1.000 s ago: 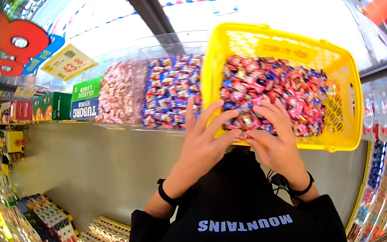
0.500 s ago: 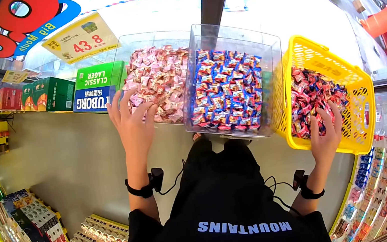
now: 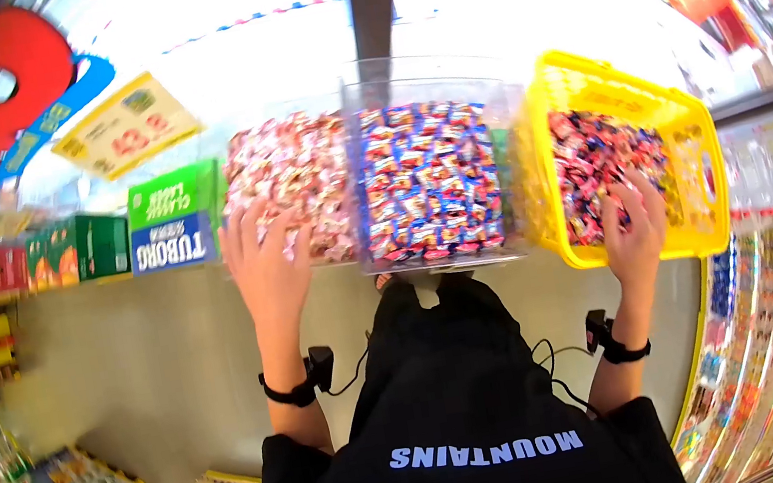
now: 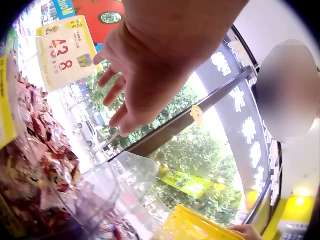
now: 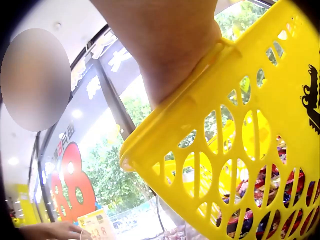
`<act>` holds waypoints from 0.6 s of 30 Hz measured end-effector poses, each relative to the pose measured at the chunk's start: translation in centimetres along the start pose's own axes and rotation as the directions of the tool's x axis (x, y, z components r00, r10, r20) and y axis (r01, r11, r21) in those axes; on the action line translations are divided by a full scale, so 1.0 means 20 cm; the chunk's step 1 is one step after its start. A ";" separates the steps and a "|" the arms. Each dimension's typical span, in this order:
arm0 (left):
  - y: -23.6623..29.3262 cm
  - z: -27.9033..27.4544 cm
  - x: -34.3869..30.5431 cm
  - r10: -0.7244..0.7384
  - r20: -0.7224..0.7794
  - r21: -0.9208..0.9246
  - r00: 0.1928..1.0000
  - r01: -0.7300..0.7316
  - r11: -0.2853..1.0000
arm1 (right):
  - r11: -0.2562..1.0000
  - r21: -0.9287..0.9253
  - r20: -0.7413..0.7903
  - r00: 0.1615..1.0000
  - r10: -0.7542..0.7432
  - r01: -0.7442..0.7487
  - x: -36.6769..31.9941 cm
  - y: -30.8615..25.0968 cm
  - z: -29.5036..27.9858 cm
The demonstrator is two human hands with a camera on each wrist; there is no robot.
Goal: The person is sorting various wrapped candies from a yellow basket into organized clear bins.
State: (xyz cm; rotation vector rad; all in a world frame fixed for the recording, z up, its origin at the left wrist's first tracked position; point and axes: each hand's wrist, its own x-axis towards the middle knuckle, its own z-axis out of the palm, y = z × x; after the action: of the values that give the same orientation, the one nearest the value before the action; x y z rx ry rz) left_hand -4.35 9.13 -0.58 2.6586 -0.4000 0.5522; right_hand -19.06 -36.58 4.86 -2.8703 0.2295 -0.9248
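Note:
My left hand [image 3: 272, 272] is over the near left part of a clear bin of pink-wrapped candies [image 3: 322, 186], fingers spread. In the left wrist view the left hand [image 4: 145, 85] shows loose fingers with nothing between them. My right hand [image 3: 634, 227] reaches over the near side of a yellow plastic basket [image 3: 591, 257], its fingers over red and dark wrapped candies [image 3: 596, 158]. From the right wrist, the basket wall [image 5: 230, 115] hides that hand's fingers. Between the hands stands a clear bin holding blue-and-red wrapped candies [image 3: 430, 179].
Left of the bins sit a green-and-blue beer carton [image 3: 172, 225] and a dark green box [image 3: 101, 244], under a yellow price sign [image 3: 126, 126]. Water bottles [image 3: 760, 172] stand right of the basket. Stocked shelves [image 3: 758, 354] line the right side, with a window behind the bins.
Both hands were together at the basket's near left edge; they have parted, left hand to the pink candies, right hand farther right. The basket has shifted right, uncovering the blue-and-red candy bin.

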 end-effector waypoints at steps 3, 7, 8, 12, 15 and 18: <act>0.21 -0.06 0.05 0.059 -0.043 -0.096 0.997 -0.063 0.993 | 0.999 0.041 -0.048 0.999 0.015 -0.013 -0.01 -0.01 0.00; 0.47 -0.09 0.06 0.137 -0.069 -0.157 0.988 -0.146 0.977 | 0.991 0.126 -0.049 0.998 -0.026 0.033 0.01 -0.03 -0.01; 0.55 -0.09 0.06 0.161 -0.077 -0.156 0.984 -0.171 0.973 | 0.985 0.157 -0.055 0.996 -0.065 0.073 0.01 -0.02 -0.02; 0.91 -0.09 0.05 0.240 0.000 -0.226 0.971 -0.234 0.946 | 0.894 0.385 0.000 0.969 -0.246 0.227 -0.01 0.04 -0.11; 1.18 -0.02 0.02 0.293 0.031 -0.247 0.956 -0.276 0.929 | 0.875 0.420 0.037 0.959 -0.282 0.241 -0.05 0.16 -0.20; 1.47 0.08 -0.02 0.343 0.053 -0.275 0.938 -0.316 0.908 | 0.856 0.459 0.046 0.955 -0.292 0.240 -0.09 0.38 -0.30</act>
State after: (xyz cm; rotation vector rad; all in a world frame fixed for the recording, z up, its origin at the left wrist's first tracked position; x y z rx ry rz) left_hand -14.40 -17.45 7.18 2.3782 -0.9012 0.4270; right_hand -24.96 -44.09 7.52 -2.5368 -0.3618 -0.7270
